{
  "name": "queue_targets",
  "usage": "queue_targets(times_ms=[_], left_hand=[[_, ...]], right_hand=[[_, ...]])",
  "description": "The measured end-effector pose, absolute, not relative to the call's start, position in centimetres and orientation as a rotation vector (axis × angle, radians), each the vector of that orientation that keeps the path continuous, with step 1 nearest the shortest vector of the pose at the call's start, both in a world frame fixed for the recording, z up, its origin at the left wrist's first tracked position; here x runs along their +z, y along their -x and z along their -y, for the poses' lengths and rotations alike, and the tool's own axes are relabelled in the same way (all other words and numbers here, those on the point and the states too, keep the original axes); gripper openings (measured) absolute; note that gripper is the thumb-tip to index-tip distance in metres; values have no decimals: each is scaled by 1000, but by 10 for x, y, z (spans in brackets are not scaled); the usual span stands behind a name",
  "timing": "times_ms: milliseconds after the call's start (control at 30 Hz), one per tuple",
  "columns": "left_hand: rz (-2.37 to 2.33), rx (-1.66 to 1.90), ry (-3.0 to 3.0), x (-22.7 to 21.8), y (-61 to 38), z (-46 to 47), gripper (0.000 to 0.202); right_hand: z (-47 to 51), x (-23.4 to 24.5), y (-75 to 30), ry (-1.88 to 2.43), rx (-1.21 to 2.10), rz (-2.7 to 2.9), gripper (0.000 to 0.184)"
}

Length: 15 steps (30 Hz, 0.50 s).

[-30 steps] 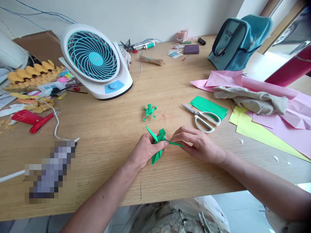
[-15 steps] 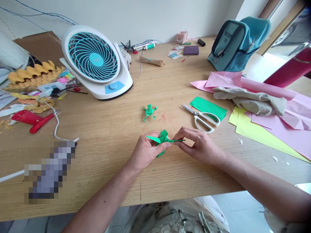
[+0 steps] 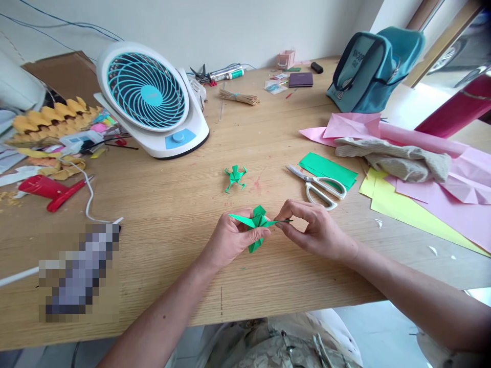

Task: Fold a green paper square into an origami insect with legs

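Note:
Between my hands is a green folded paper figure [image 3: 258, 220] with pointed limbs. My left hand [image 3: 233, 237] is closed on its body, the thumb pressed on top near the middle. The thumb and fingers of my right hand [image 3: 312, 230] pinch the figure's right-hand limb, whose dark tip pokes out between them. Just beyond my hands, a finished-looking green origami frog [image 3: 235, 177] rests on the wooden table [image 3: 172, 204] with its legs spread. White-handled scissors [image 3: 320, 186] lie past my right hand, partly over green paper sheets [image 3: 333, 171].
At the back left stands a white and blue fan [image 3: 153, 102]. A red clip-like object [image 3: 53, 191] and a blurred-out object [image 3: 80, 276] lie on the left. To the right are yellow paper [image 3: 399, 209], pink paper [image 3: 433, 204], a grey glove-like cloth [image 3: 399, 158] and a teal bag [image 3: 372, 71].
The held paper figure has turned slightly, so more of its lower part shows below my left thumb. My right fingers still pinch the limb, with only a tiny shift.

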<state>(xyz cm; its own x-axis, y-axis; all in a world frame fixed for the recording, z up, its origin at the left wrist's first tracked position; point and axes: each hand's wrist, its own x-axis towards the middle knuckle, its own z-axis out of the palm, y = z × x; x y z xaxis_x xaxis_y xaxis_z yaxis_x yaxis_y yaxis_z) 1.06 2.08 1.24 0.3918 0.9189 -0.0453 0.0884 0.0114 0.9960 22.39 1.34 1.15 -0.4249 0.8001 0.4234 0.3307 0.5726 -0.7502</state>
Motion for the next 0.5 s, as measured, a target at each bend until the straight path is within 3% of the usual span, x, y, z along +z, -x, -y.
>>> queue_targets(times_ms=[333, 500], left_hand=[[-1000, 793, -1441, 10, -12, -20, 23], [-1014, 806, -1424, 9, -16, -19, 24]], right_hand=[[-14, 11, -222, 822, 569, 2082, 12], [-15, 10, -224, 822, 200, 2147, 13]])
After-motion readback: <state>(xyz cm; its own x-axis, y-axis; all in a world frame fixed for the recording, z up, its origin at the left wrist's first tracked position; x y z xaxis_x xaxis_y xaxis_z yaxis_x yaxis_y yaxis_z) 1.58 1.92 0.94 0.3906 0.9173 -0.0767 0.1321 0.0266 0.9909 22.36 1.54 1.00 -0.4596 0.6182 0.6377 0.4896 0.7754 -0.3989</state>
